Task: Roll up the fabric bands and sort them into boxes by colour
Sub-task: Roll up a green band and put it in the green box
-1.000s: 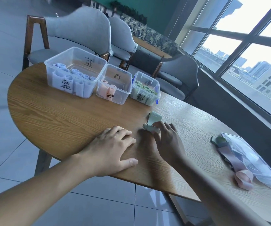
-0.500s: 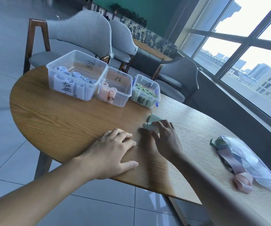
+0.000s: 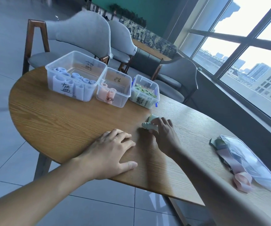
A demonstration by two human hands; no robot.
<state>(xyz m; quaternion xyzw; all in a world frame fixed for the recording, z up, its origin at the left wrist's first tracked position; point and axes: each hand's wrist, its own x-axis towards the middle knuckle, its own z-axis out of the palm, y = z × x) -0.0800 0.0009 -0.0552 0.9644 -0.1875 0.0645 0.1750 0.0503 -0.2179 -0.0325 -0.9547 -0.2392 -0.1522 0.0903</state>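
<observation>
right hand (image 3: 163, 132) curls its fingers over a nearly rolled pale green band (image 3: 149, 125) on the worktop (image 3: 66, 124), a short tail lying flat beyond the roll. left hand (image 3: 110, 154) rests palm down beside it, fingers spread, holding nothing. at the far edge stand three clear boxes: blue rolls (image 3: 76, 75), pink rolls (image 3: 114, 87), green rolls (image 3: 145, 92). unrolled bands (image 3: 229, 160) lie to the right beside a clear lid (image 3: 248, 159).
</observation>
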